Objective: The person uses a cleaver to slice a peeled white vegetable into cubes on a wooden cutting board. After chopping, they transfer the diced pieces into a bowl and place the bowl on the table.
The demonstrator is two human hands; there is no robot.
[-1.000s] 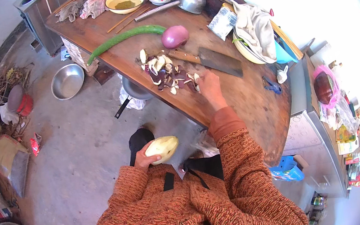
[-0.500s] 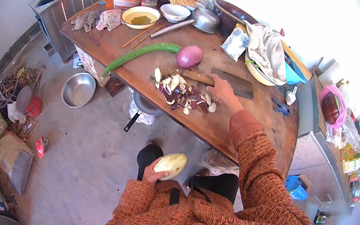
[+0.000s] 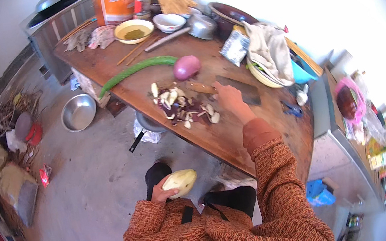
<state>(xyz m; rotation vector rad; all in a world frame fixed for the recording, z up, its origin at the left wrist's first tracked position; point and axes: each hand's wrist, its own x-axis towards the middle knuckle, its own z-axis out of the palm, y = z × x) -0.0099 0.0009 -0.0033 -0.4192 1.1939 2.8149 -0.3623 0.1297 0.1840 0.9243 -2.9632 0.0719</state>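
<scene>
My left hand (image 3: 163, 189) is wrapped round a peeled, pale eggplant (image 3: 182, 182), held low in front of my legs beside the table edge. My right hand (image 3: 230, 99) reaches over the wooden table (image 3: 237, 151) and has its fingers on a cleaver (image 3: 243, 91), where the wooden handle meets the dark blade. The cleaver lies flat. Left of it spreads a heap of dark purple peel and whitish scraps (image 3: 186, 110). Behind the heap sit a whole purple eggplant (image 3: 187, 67) and a long curved green gourd (image 3: 138, 69).
Along the back stand a yellow bowl (image 3: 134, 31), a white bowl (image 3: 169, 22), a metal ladle (image 3: 201, 27) and an orange bucket (image 3: 116, 5). A cloth-covered basin (image 3: 262, 77) and blue scissors-like tool (image 3: 292, 109) are at right. On the floor are a metal basin (image 3: 79, 113) and a pan (image 3: 148, 123).
The view has shifted, so the table and its things appear further left. The peeled eggplant stays in my left hand, and my right hand stays at the cleaver.
</scene>
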